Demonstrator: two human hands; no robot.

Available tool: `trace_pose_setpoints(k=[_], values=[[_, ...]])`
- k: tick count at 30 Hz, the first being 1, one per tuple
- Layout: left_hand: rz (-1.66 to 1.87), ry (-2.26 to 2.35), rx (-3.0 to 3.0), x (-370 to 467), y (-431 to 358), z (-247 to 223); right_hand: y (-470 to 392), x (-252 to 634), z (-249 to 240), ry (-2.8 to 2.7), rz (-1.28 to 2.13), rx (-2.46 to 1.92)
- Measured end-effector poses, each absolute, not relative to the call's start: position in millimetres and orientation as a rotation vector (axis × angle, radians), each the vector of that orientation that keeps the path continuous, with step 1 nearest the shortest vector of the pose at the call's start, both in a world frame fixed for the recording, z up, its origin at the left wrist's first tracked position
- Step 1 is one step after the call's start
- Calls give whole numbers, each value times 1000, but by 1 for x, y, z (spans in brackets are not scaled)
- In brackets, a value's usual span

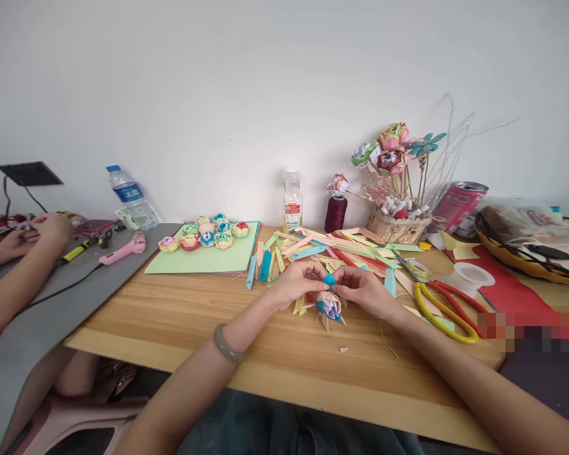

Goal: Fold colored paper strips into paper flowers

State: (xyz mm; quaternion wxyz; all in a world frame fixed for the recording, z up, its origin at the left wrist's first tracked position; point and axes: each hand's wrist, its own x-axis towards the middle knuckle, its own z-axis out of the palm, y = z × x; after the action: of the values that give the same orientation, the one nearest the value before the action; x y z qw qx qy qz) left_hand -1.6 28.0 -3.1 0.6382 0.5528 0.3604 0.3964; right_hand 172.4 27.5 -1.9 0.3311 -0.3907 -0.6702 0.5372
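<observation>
My left hand [299, 282] and my right hand [360, 287] meet above the table, fingertips closed on a small teal folded paper piece [330, 279] between them. Just below the fingers is a paper flower [329, 306] with peach, white and blue petals, its pointed tips spread outward. Whether the fingers also touch the flower I cannot tell. Behind both hands lies a loose heap of coloured paper strips [313, 246], some folded, in green, pink, yellow, red and blue. A small paper scrap [344, 349] rests in front of the flower.
Left of the strips, several finished paper flowers [207, 239] sit on a green sheet [194, 262]. Yellow-handled scissors [443, 313], red-handled pliers [455, 303] and a white spool [471, 276] lie right. A flower basket [398, 226] and thread cone [334, 215] stand behind. A co-worker's hands [38, 234] are far left.
</observation>
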Motion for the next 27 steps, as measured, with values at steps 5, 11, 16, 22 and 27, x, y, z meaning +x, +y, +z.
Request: trace_pose_setpoints(k=[5, 11, 16, 22, 27], values=[[865, 828, 1300, -3, 30, -6, 27, 172, -3, -1778, 1429, -978], [887, 794, 1339, -3, 30, -7, 26, 171, -7, -1783, 1352, -974], [932, 838, 1394, -1, 29, -5, 24, 170, -10, -1810, 1231, -1007], [926, 929, 1452, 1, 25, 0, 22, 170, -8, -1894, 1112, -1043], [947, 1012, 1578, 1, 21, 6, 17, 170, -4, -2023, 858, -1048]])
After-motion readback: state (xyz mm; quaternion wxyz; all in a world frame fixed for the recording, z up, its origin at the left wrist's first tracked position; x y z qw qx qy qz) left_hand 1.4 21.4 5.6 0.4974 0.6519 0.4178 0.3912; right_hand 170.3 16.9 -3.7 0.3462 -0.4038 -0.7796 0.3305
